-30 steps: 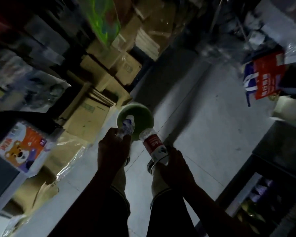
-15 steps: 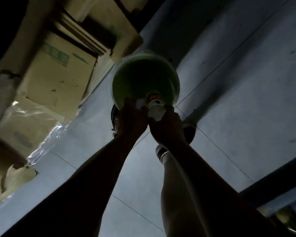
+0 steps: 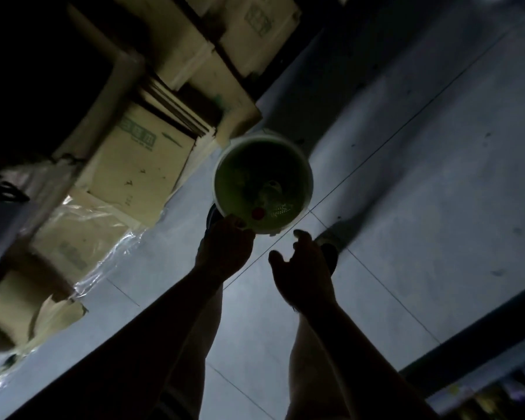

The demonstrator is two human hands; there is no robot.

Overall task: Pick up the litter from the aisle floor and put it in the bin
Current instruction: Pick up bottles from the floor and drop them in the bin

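A round green bin with a pale rim (image 3: pixel 306 189) stands on the grey tiled floor beside the boxes. Inside it lie two plastic bottles: one with a red cap (image 3: pixel 259 213) near the front, another clear one (image 3: pixel 272 189) deeper in. My left hand (image 3: pixel 225 248) hovers at the bin's near rim, its fingers curled, and nothing shows in it. My right hand (image 3: pixel 300 268) is a little below and right of the bin, fingers spread, holding nothing. The scene is very dark.
Cardboard boxes (image 3: pixel 140 165) and clear plastic wrap (image 3: pixel 103 253) line the left side of the aisle. A dark shelf edge (image 3: pixel 467 344) runs along the lower right. My legs and a shoe (image 3: pixel 331 247) are below the hands.
Both hands carried a bottle to the bin and let go; the bottles now lie inside. The hands have drawn back from the rim, the right one opening.
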